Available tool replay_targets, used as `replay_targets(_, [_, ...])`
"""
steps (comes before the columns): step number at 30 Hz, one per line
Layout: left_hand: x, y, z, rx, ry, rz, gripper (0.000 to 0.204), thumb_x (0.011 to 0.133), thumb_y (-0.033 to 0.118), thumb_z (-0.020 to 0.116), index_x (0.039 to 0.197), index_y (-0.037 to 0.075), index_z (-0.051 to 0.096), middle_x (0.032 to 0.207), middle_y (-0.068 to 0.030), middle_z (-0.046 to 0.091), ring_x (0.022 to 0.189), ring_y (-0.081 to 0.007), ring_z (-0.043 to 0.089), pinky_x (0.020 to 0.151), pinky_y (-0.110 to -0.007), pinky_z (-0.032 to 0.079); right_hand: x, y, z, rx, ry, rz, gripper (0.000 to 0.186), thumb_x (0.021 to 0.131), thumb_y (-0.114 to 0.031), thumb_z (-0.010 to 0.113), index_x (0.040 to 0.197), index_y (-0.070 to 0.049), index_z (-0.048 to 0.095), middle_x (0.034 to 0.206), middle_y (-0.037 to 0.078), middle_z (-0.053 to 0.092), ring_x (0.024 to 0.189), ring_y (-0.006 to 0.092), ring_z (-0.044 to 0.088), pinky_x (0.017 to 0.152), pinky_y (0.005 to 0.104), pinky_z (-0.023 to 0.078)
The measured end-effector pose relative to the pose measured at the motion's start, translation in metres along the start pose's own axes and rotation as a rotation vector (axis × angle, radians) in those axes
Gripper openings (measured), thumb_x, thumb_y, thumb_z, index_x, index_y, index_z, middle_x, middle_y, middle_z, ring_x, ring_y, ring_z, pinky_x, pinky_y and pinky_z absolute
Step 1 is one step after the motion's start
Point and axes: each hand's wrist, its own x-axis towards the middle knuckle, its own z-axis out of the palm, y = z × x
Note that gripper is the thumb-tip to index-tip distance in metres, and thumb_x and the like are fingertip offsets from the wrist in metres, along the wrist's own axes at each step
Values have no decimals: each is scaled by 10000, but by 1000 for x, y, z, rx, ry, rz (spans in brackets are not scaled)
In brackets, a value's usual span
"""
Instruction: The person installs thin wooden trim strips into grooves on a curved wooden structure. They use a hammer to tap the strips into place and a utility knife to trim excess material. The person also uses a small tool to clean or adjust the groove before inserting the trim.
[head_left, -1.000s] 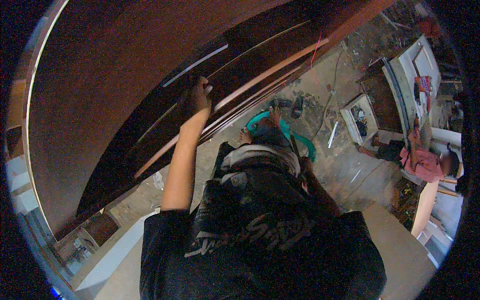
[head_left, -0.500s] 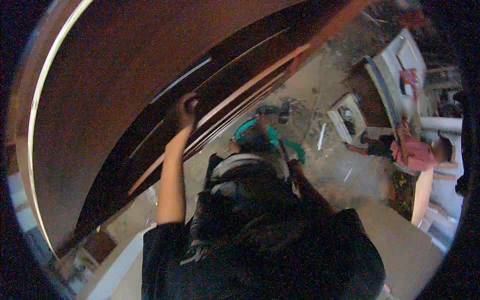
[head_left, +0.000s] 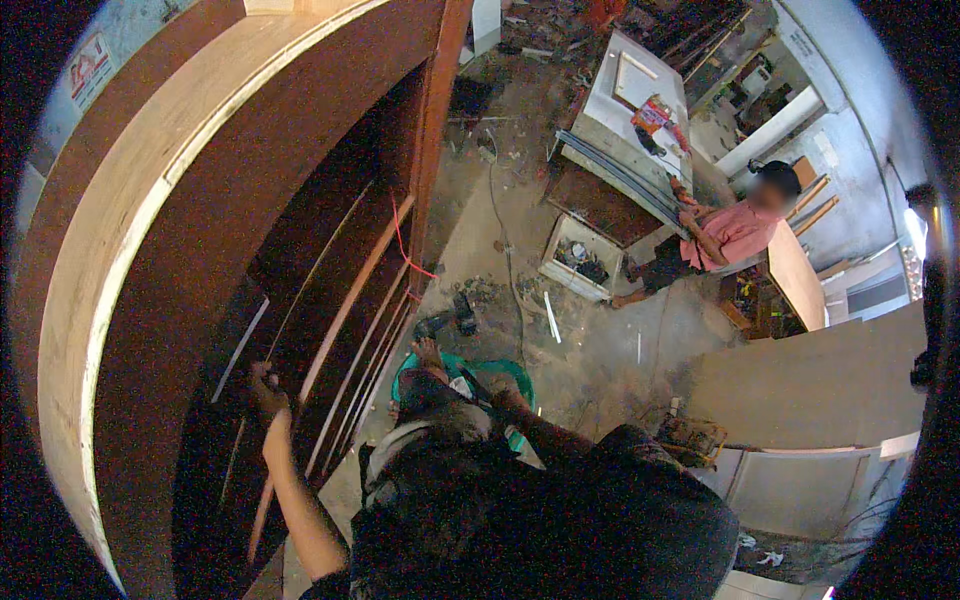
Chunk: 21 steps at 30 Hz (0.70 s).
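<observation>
A large brown wooden cabinet (head_left: 410,150) with a pale curved edge fills the left side. My left hand (head_left: 270,393) is raised in front of its dark interior, by a thin pale strip (head_left: 241,347). The fingers are curled. Whatever they hold, if anything, does not show. Lower down, near my bare foot (head_left: 428,357), my right hand (head_left: 508,391) is closed around a dark elongated thing (head_left: 476,388) whose kind I cannot make out. Something green (head_left: 522,377) lies around my feet.
Dark tool-like objects (head_left: 448,318) lie on the floor, along with a cord (head_left: 500,220). A red wire (head_left: 402,240) hangs from the cabinet. Another person (head_left: 735,235) in pink works at a table (head_left: 615,90) on the right. A white open box (head_left: 582,258) stands near that person.
My view has swung, so the cabinet and the room's right side show more fully. In the picture, my left hand now appears lower and farther left. The person in pink remains at the table.
</observation>
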Motion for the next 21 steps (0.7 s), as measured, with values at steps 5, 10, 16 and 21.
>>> replay_targets(5, [-14,13,4,106,17,-29,322,869,38,475,1190,48,464,1176,-174,492,1177,-292,459,1058,-381,343,-16,-8,-20,575,-8,-32,520,881,-164,614,1381,-126,473,1311,169,562,924,306,664,822,382,508])
replay_targets(10, [-8,54,2,172,3,-130,410,879,169,494,1273,91,410,1258,-190,449,1227,-326,423,1062,-408,341,-5,-17,-54,599,309,-122,383,805,-270,709,1126,-65,669,1082,157,678,877,277,683,791,389,512])
replay_targets(16, [-8,77,1,263,-42,-236,542,891,327,516,1372,142,345,1356,-210,397,1286,-367,379,1067,-440,339,-8,-3,-56,441,-305,320,313,755,-325,701,910,-54,714,852,167,690,780,329,669,729,444,512])
replay_targets(21, [-18,100,4,379,-146,-399,662,902,458,535,1454,185,291,1439,-226,353,1336,-402,343,1070,-466,338,-8,14,-36,558,-321,198,286,744,-303,688,853,-38,691,825,197,673,769,361,658,656,463,504])
